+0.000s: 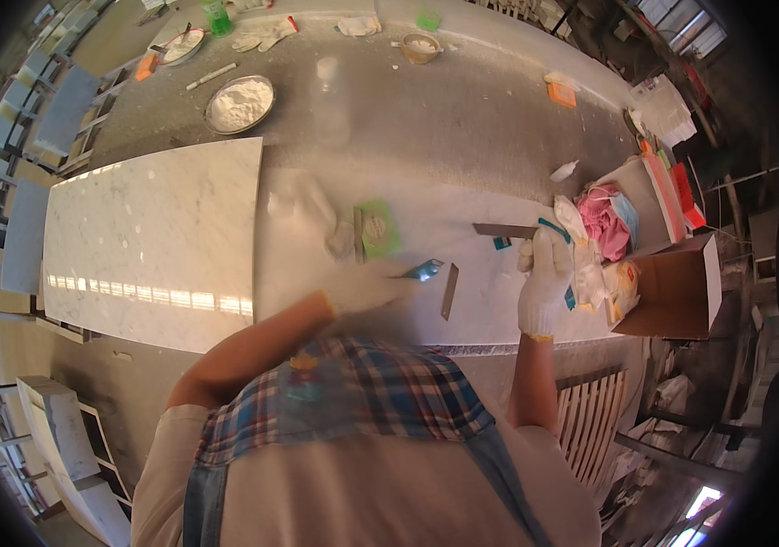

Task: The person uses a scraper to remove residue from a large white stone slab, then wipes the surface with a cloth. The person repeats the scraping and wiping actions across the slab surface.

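Observation:
White knit gloves cover both hands. My left hand [371,289] is closed round a teal object [423,270], which looks like a utility knife handle; its far end is hidden in the glove. Raised at the right, my right hand [545,273] grips a long flat grey blade [504,231], which points left. Teal pieces [554,229] show beside the right glove; whether it holds them, I cannot tell. Between my hands a second flat blade [450,292] lies on the pale work surface. A small teal part [501,243] lies just under the raised blade.
A marbled white slab [152,242] lies at the left. Near it are a green square pad [376,230] and a crumpled glove [312,214]. A bowl of white powder [240,104] stands farther back. At the right are a cardboard box [677,287] and pink cloth [603,219].

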`<state>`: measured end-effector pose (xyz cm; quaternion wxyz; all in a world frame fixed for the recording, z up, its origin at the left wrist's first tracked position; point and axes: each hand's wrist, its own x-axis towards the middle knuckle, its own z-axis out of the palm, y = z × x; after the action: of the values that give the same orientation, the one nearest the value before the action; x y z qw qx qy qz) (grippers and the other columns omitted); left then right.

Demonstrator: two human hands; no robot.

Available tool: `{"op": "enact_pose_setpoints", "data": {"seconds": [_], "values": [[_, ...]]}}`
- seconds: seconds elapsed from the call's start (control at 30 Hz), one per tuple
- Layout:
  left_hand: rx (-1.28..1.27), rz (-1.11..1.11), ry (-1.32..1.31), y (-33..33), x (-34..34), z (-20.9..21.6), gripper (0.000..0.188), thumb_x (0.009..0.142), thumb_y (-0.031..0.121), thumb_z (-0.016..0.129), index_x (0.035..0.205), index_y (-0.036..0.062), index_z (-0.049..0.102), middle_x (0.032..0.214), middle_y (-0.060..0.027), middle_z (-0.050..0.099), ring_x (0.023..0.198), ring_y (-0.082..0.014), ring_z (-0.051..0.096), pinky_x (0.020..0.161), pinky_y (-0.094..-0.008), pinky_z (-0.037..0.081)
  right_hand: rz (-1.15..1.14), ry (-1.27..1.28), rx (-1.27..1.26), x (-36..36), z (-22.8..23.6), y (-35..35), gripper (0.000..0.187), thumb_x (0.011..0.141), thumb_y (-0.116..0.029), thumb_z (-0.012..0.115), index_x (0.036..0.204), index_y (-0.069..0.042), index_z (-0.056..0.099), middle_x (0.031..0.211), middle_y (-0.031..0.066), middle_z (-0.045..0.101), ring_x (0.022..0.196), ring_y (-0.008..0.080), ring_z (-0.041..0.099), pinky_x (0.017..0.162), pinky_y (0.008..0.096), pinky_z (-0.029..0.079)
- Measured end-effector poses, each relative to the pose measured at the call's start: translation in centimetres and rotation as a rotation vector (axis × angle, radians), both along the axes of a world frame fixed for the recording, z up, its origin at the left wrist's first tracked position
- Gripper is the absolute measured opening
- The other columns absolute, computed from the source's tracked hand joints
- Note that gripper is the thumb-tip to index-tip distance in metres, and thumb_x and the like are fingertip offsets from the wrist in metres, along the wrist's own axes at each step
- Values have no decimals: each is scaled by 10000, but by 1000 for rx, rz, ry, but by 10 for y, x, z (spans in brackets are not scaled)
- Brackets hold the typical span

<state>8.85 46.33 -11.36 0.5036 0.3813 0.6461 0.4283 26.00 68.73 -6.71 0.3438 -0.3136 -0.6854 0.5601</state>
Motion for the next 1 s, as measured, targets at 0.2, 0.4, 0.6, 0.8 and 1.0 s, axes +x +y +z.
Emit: {"op": "enact_pose_setpoints", "data": {"seconds": [0.2, 0.4, 0.6, 0.8, 1.0], "values": [[49, 90, 118, 83, 0, -17, 396, 908, 201, 587, 1249, 1, 614, 881, -184, 678, 834, -288, 678, 754, -407, 527, -13, 281, -326, 6, -9, 4, 197, 1054, -210, 579, 1116, -39, 654, 829, -16, 593, 696, 73, 496, 615, 216, 400], [-58, 260, 523, 145, -5, -24, 291, 864, 250, 616, 1014, 34, 740, 1002, -227, 723, 963, -369, 706, 834, -476, 536, -197, 286, -317, 6, -26, -2, 215, 1039, -226, 610, 1084, -20, 653, 809, 9, 610, 692, 71, 514, 582, 229, 409], [-221, 197, 732, 151, -19, -30, 235, 851, 208, 617, 943, 81, 792, 986, -157, 758, 966, -346, 727, 806, -462, 558, 66, 283, -271, 2, -17, -20, 332, 1041, -285, 599, 1219, -5, 611, 861, 21, 585, 722, 91, 496, 663, 228, 439], [199, 348, 1152, 113, -23, -25, 276, 931, 146, 535, 1112, 70, 729, 1014, -137, 747, 908, -321, 723, 803, -474, 562, 325, 393, -381, -22, -25, -34, 375, 1048, -282, 577, 1291, 5, 571, 997, 58, 588, 896, 118, 532, 767, 266, 470], [287, 801, -664, 17, -22, 2, 488, 1068, 405, 452, 1162, -16, 680, 993, -110, 722, 807, -197, 650, 729, -320, 540, 350, -172, 81, -31, -8, -63, 202, 1000, -114, 606, 1165, -16, 669, 1080, 63, 663, 914, 132, 608, 833, 289, 496]]}}
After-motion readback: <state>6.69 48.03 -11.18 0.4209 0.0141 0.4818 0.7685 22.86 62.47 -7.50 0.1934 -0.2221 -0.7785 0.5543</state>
